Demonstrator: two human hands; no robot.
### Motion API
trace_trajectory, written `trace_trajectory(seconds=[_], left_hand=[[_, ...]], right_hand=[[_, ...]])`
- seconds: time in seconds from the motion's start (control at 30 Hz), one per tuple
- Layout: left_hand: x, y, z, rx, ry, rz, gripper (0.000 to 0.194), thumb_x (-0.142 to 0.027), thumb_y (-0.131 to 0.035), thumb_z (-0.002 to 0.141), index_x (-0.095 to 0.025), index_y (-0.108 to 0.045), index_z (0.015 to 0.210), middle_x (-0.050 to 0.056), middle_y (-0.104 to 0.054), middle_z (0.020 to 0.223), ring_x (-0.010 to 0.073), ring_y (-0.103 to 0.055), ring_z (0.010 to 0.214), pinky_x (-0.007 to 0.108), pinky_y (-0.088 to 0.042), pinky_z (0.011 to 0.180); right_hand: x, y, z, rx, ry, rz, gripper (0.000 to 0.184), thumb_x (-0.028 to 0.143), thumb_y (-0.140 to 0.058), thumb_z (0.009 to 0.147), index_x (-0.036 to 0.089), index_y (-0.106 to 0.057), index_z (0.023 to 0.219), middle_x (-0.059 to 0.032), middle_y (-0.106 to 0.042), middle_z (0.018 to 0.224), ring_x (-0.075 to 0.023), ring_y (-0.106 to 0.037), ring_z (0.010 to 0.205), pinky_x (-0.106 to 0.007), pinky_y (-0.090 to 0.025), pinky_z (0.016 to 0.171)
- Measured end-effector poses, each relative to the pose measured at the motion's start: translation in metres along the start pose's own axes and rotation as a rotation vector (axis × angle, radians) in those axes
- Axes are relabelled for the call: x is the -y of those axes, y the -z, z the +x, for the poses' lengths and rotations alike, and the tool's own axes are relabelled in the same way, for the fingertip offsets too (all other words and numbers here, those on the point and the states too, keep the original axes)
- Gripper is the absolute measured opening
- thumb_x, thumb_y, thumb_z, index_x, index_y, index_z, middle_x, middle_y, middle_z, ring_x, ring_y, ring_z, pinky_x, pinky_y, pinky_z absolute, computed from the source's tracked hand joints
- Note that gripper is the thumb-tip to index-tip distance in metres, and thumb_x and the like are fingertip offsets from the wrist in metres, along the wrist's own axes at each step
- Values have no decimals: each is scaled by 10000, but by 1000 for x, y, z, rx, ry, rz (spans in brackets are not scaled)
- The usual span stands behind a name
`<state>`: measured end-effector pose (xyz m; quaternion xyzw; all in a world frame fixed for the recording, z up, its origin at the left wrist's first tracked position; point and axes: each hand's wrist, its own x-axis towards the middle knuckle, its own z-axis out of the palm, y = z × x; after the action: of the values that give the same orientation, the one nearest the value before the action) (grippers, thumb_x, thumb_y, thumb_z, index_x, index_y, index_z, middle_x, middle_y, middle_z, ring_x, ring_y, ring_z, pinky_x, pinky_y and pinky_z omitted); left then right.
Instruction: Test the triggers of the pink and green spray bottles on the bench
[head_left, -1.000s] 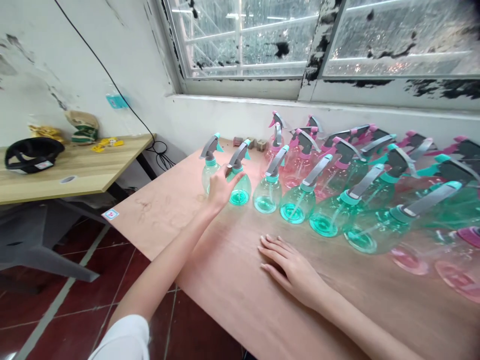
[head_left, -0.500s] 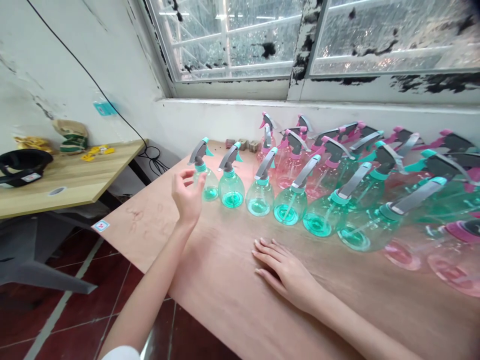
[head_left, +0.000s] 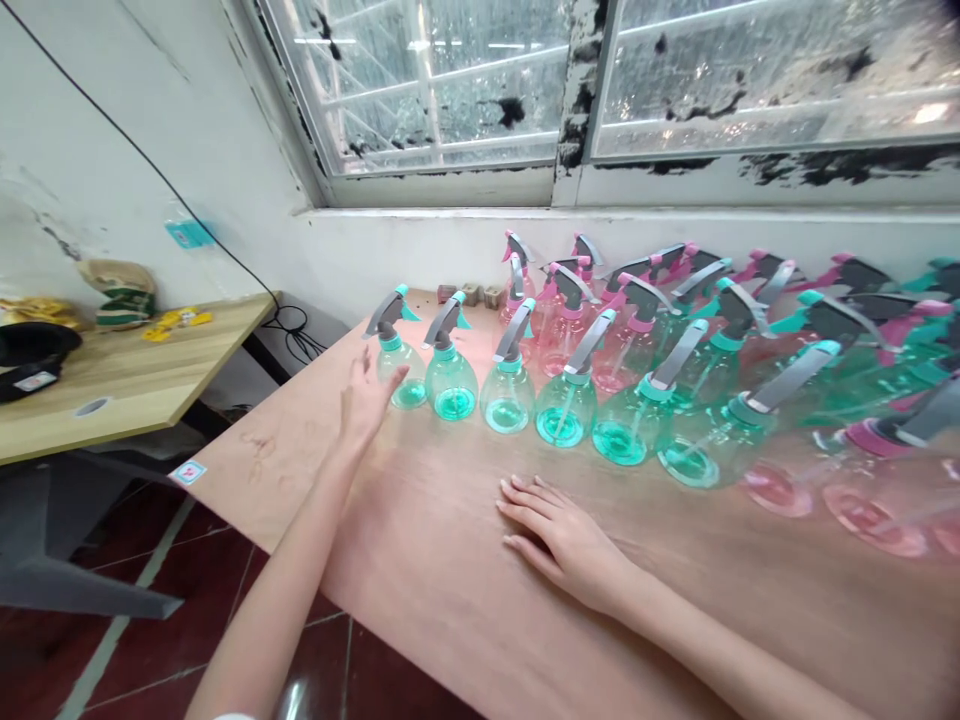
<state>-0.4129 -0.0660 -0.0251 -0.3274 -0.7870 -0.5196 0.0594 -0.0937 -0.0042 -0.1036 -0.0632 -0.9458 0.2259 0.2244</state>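
Observation:
My left hand (head_left: 365, 398) is open, thumb and fingers apart, beside the leftmost green spray bottle (head_left: 409, 392) and partly in front of it. Whether the fingertips touch the bottle I cannot tell. My right hand (head_left: 566, 540) lies palm down on the wooden tabletop (head_left: 420, 560), fingers stretched out, holding nothing. In front of it runs a row of clear green spray bottles with grey and teal trigger heads, among them a second bottle (head_left: 454, 400) and a third one (head_left: 508, 408).
Pink spray bottles (head_left: 566, 330) stand behind the green row, and more pink ones (head_left: 874, 515) at the right. Small blocks (head_left: 470, 293) sit by the wall under the window. Left of a gap is another table (head_left: 202, 360) with a black cap-like object (head_left: 34, 355).
My left hand has lowered slightly and its fingers have spread beside the leftmost bottle. The right hand stays flat on the table. The view has shifted a little.

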Motion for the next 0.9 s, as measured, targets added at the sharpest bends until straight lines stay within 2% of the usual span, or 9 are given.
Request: trace_trajectory(seconds=[0.07,0.13,0.17,0.23,0.3,0.4,0.53,0.7,0.9], left_hand=[[-11,0,-16,-128,-50,-3,599,-447,-684,837,-184,-492,1340,178,-502,1439,306,-486,1355,461,-423,1107],[-27,-5,-38,-278,-182,-27,419,-400,-648,864,-194,-559,1218,132,-577,1317,265,-579,1237,414,-502,1018],[-36,-11,-49,-252,-221,-56,359,-391,-644,865,-198,-578,1161,106,-621,1229,245,-638,1132,403,-536,963],[-57,-27,-68,-32,-256,-116,319,-397,-634,880,-208,-586,1133,80,-660,1149,221,-680,1026,395,-558,921],[-76,-49,-80,123,-301,-134,404,-414,-654,873,-208,-554,1206,100,-634,1240,240,-637,1150,394,-540,965],[-93,-82,-78,166,-302,23,571,-422,-731,814,-180,-501,1277,150,-603,1302,288,-577,1259,430,-473,1051],[-95,-100,-64,189,-260,108,487,-405,-749,777,-153,-565,1151,184,-665,1178,367,-627,1163,500,-474,1006],[-91,-66,-75,178,-214,203,511,-526,-747,713,-170,-613,1054,160,-692,1070,411,-645,1091,521,-502,945],[-108,-13,-150,213,-70,281,628,-678,-685,703,-205,-608,1108,143,-695,1121,403,-686,1021,534,-563,836]], right_hand=[[0,1,1,-8,3,11,379,305,-519,974,203,-597,1330,-115,-583,1424,-257,-501,1357,-515,-396,1145],[0,2,2,-11,4,21,374,317,-521,976,207,-600,1324,-109,-592,1418,-246,-502,1357,-498,-387,1153],[0,2,3,-9,1,25,370,322,-520,978,209,-603,1320,-103,-595,1415,-242,-502,1357,-492,-382,1157],[1,3,5,-2,-8,23,363,332,-516,983,212,-607,1313,-91,-601,1411,-237,-500,1359,-481,-372,1165],[3,3,5,2,-17,11,366,338,-511,987,205,-608,1313,-88,-597,1417,-236,-491,1366,-470,-363,1171],[7,5,-2,-9,-28,-15,379,344,-517,986,174,-610,1312,-109,-581,1431,-240,-469,1383,-461,-350,1179],[10,15,-31,0,-52,-24,398,359,-520,984,162,-605,1318,-110,-558,1453,-233,-443,1401,-435,-324,1193],[0,46,-80,-18,-118,-10,394,372,-498,995,186,-594,1329,-88,-580,1436,-202,-461,1389,-412,-321,1199],[-33,89,-132,-63,-229,-70,387,351,-483,1004,188,-584,1341,-107,-576,1436,-231,-470,1383,-478,-360,1174]])
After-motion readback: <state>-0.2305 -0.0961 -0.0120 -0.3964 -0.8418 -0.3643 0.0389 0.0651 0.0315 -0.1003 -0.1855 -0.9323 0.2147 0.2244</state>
